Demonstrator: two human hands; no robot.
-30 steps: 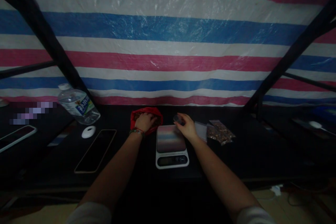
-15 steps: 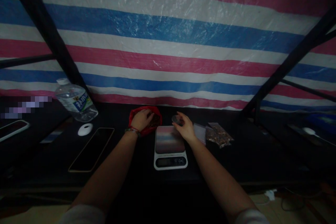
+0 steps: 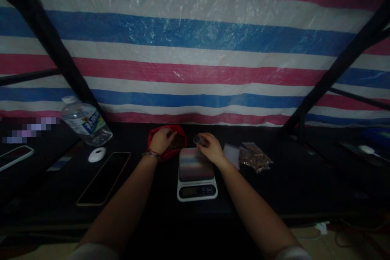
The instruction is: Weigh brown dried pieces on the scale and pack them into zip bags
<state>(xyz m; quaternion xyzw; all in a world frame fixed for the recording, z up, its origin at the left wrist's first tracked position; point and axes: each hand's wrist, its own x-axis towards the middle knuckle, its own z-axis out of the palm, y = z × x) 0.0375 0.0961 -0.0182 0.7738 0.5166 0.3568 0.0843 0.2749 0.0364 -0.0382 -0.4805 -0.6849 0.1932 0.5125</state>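
A red bag [image 3: 178, 131] lies open at the back, with dark brown loose bits [image 3: 176, 141] inside. My left hand [image 3: 161, 140] is over its left part, fingers curled in at the opening; what they grip, if anything, is hidden. Between the thumb and fingers of my right hand [image 3: 212, 149] is a small clear plastic cup [image 3: 198, 139], tilted towards the bag. Just below that hand stands a white kitchen scale [image 3: 196, 166] with a shiny plate and a dark display. The cup is above the scale's back edge, apart from the bag.
Right of the scale lie a flat clear bag [image 3: 232, 155] and filled clear bags of brown bits [image 3: 256, 156]. To the left are a phone [image 3: 103, 178], a white mouse-like object [image 3: 97, 154] and a water bottle [image 3: 88, 124]. Dark frame posts [image 3: 323, 81] slant on both sides before a striped sheet.
My right hand has moved slightly left with the cup, closer to the red bag. My left hand has shifted a little within the bag's opening. The view has tilted slightly.
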